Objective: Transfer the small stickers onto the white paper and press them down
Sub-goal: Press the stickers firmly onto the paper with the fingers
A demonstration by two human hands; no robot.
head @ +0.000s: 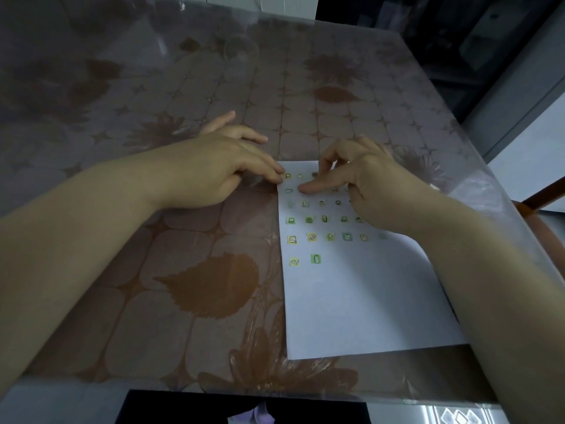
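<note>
Floral tablecloth [183, 286] w/ white paper [367, 301]; top stickers [322, 203] part-hidden under right hand [367, 175].

A white rectangular paper sheet [360, 295] lies on the brown leaf-patterned, plastic-covered table [153, 301], carrying rows of small green and yellow square stickers [292, 239]. The left hand [214, 169] pins its far-left corner, while the right hand [367, 179] presses its thumb on row 2.

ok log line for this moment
left hand: fingertips on left edge of white paper | right hand: thumb down among top stickers | progress: several sticker rows placed
</note>
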